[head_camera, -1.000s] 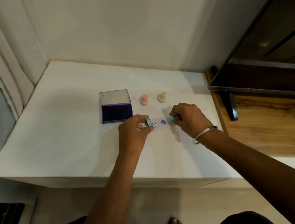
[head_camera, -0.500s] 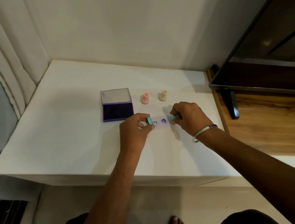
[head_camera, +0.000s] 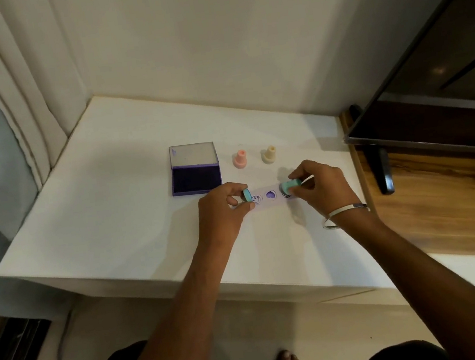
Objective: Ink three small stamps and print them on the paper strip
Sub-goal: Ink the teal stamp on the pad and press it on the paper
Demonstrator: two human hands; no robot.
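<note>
Going L to R: ink pad (head_camera: 196, 179) sits open at center frame, lid up, w/ the pink stamp (head_camera: 240, 159) and cream stamp (head_camera: 268, 154) standing just to its right, both apart from the strip, so prob done w/ them. Below those, left hand (head_camera: 222, 212) is pinching a small teal cap (head_camera: 246, 195) at the strip's left end, looks like it's also holding the paper down tbh. The strip (head_camera: 269, 201) lies flat on the worktop (head_camera: 98, 217) w/ a smiley print (head_camera: 256, 198) and a heart print (head_camera: 270, 195) already on it. Right hand (head_camera: 319, 188) pinches the teal stamp (head_camera: 289, 186), tipped up off the strip's right end, w/ a dark print (head_camera: 286, 195) peeking out underneath. So imo all 3 prints are basically down; what's left is lifting clear and maybe recapping. Can't tell how clean that 3rd one came out.
</note>
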